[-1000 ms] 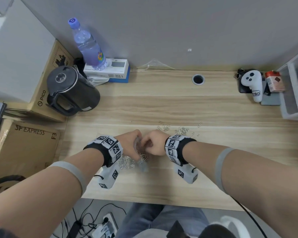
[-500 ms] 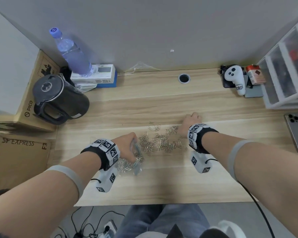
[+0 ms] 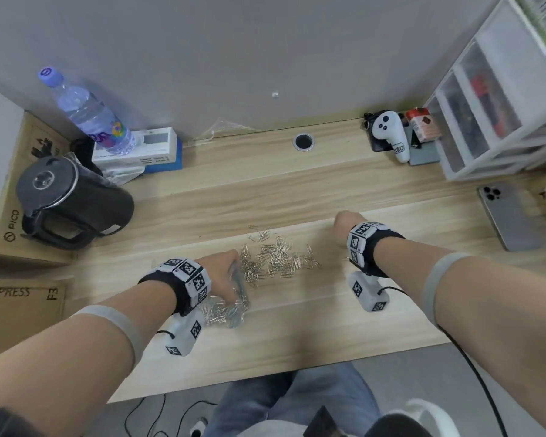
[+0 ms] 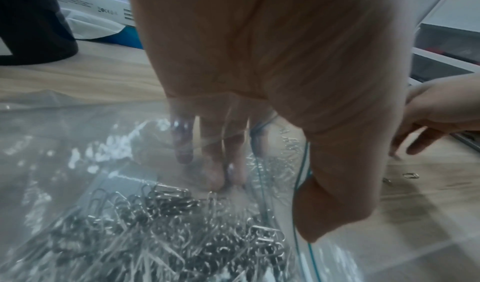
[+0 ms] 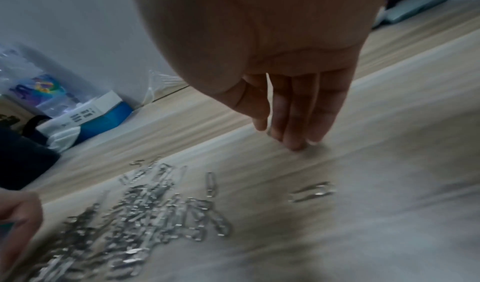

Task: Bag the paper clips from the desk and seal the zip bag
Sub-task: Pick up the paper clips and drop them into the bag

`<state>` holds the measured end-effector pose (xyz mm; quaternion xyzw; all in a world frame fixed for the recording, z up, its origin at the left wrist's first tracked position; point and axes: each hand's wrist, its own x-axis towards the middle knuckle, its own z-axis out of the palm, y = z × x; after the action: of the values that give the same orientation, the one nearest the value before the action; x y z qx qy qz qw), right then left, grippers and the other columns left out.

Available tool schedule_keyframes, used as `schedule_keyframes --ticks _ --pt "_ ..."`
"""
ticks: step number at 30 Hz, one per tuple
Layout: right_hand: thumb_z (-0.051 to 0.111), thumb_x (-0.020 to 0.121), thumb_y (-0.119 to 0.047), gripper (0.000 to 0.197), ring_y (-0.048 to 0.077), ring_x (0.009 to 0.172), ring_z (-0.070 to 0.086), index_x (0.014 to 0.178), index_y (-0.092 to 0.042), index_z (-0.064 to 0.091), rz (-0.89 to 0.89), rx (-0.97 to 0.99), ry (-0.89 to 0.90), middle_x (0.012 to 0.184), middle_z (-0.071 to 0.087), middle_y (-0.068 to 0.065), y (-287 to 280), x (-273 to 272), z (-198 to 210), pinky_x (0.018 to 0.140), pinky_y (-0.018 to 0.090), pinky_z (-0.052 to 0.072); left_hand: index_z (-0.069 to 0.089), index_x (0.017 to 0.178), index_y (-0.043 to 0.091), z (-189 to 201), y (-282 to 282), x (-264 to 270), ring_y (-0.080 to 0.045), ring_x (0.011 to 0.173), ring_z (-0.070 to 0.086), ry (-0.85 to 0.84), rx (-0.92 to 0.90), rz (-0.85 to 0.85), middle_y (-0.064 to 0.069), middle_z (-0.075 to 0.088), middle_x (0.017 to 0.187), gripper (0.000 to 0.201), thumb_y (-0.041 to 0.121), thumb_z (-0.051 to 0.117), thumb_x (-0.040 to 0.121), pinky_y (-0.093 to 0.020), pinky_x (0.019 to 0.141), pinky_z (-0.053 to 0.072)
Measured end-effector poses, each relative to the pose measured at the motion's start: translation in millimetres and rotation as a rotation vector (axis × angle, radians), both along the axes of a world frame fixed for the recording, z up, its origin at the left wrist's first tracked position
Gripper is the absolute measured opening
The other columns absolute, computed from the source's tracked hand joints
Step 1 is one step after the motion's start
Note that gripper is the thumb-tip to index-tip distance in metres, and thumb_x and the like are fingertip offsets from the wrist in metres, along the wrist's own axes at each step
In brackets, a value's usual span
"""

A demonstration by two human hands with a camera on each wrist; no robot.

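Cardboard boxes [image 3: 4, 222]: stacked at the far left beside the desk, one printed PICO, the lower one printed EXPRESS.
Electric kettle [image 3: 70, 200]: black, lid closed, standing at the desk's left end against the PICO box.
Water bottle [image 3: 89, 115]: clear with a purple cap, upright on a white box [image 3: 139, 149] near the wall, just behind the kettle.
Desk [image 3: 265, 339]: light wood grain, with a round cable hole [image 3: 303, 141] near the back edge.
Left hand [image 3: 221, 275]: holds the zip bag at its mouth; in the left wrist view the fingers [image 4: 207, 152] reach inside the plastic and the thumb lies outside along the teal zip line, keeping the mouth open toward the loose pile.
Zip bag [image 3: 227, 310]: clear, lying on the desk under and just beside the left wrist, already holding a heap of silver clips [image 4: 155, 235].
Loose paper clips [image 3: 275, 260]: silver, scattered on the desk between the two hands, the nearest ones touching the bag's mouth; a couple lie apart to the right [image 5: 311, 192].
Right hand [image 3: 344, 225]: to the right of the pile, holding nothing, fingers [image 5: 296, 117] straight and close together, tips on the desk.
Controller [image 3: 391, 134]: white, at the back right with a red-topped box beside it.
Drawer unit [image 3: 486, 121]: white, translucent fronts, far right.
Phone [image 3: 508, 216]: grey, face down, in front of the drawers.
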<state>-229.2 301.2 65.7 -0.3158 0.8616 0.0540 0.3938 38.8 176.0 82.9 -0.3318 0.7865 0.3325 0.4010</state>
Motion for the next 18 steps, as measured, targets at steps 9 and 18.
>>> schedule_keyframes --ticks 9,18 --pt "0.051 0.088 -0.014 0.018 0.023 0.056 0.053 0.074 -0.004 0.057 -0.135 0.054 -0.061 0.063 0.054 0.007 22.5 8.4 -10.0 0.059 0.026 0.044 0.046 0.123 0.015 0.6 2.6 -4.6 -0.008 0.067 0.051 -0.013 -0.014 -0.058 0.001 0.059 0.107 0.066 0.019 0.085 0.07 -0.017 0.045 0.038" --pt "0.05 0.087 -0.01 0.02 0.028 0.079 0.073 0.095 -0.007 0.068 -0.119 -0.208 -0.286 0.092 0.073 0.016 -15.6 61.9 -19.0 0.078 0.042 0.061 0.049 0.12 0.011 3.4 -3.9 14.3 -0.018 0.081 0.055 0.042 0.003 0.023 -0.011 0.064 0.115 0.066 0.026 0.086 0.067 -0.031 0.064 0.048"
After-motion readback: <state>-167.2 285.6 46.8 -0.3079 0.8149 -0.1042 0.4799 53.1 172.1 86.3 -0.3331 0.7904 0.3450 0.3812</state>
